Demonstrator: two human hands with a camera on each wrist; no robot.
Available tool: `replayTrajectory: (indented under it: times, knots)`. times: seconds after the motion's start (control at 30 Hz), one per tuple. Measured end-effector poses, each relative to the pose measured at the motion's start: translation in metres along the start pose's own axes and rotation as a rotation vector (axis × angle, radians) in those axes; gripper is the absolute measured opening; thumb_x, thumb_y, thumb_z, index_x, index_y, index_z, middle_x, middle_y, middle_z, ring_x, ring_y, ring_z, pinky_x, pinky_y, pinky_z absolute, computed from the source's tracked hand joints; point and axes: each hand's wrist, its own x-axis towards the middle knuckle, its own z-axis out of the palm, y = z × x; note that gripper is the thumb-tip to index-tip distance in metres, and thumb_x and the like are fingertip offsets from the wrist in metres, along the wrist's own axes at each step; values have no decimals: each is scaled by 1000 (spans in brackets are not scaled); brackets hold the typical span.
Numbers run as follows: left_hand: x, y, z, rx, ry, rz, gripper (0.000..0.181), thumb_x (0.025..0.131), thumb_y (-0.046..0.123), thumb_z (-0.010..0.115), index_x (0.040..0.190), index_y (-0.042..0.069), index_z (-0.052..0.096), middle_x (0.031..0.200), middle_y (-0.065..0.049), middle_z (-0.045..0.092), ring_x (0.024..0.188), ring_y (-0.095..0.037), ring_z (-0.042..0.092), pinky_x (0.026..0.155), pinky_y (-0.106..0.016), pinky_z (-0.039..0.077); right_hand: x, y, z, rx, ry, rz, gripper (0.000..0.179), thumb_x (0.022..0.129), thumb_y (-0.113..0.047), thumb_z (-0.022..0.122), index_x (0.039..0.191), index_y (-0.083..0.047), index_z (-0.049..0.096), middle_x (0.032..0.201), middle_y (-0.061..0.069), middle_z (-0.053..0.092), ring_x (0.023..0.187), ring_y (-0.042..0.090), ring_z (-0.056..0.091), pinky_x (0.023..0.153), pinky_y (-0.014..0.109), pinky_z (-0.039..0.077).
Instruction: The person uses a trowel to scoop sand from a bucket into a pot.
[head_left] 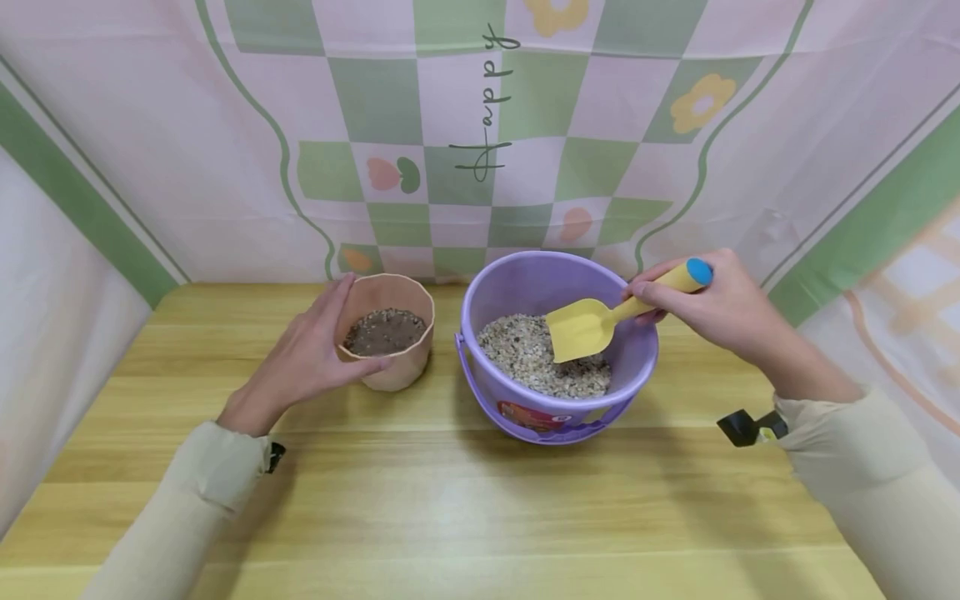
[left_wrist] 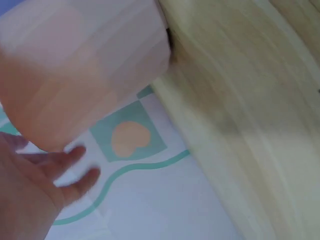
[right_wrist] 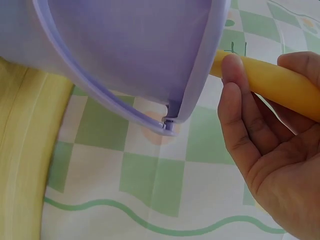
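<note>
My left hand (head_left: 307,350) holds a peach-coloured flowerpot (head_left: 405,367) at its left side, thumb along the front of the rim and fingers round the back. Dark soil with pale grains (head_left: 385,332) lies inside the pot. In my right hand (head_left: 738,312) is a yellow toy shovel (head_left: 581,331), gripped by its blue-capped handle. Its blade is over the coarse, pale gravel (head_left: 517,350) in a purple bucket (head_left: 543,283). The right wrist view shows fingers and thumb around the yellow handle (right_wrist: 275,82), beside the bucket's rim; the blade is hidden there.
Both containers stand on a wood-grain table (head_left: 420,508) near its far edge. The bucket's handle (head_left: 480,392) hangs down at the front. A checked cloth (head_left: 465,100) with flowers and lettering hangs behind the table.
</note>
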Motion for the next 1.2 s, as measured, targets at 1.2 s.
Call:
replayTrajectory:
  times: [1.2]
  knots:
    - [25,133,25,58,-130,214,107,82,85,45,161,18,17,167,-8,5,152,-25,11,117,-53,24,1,0,-7,-4,-22,23,20,95,-10,68,101,7,76,91,0,77,71,19,74,67,28,59]
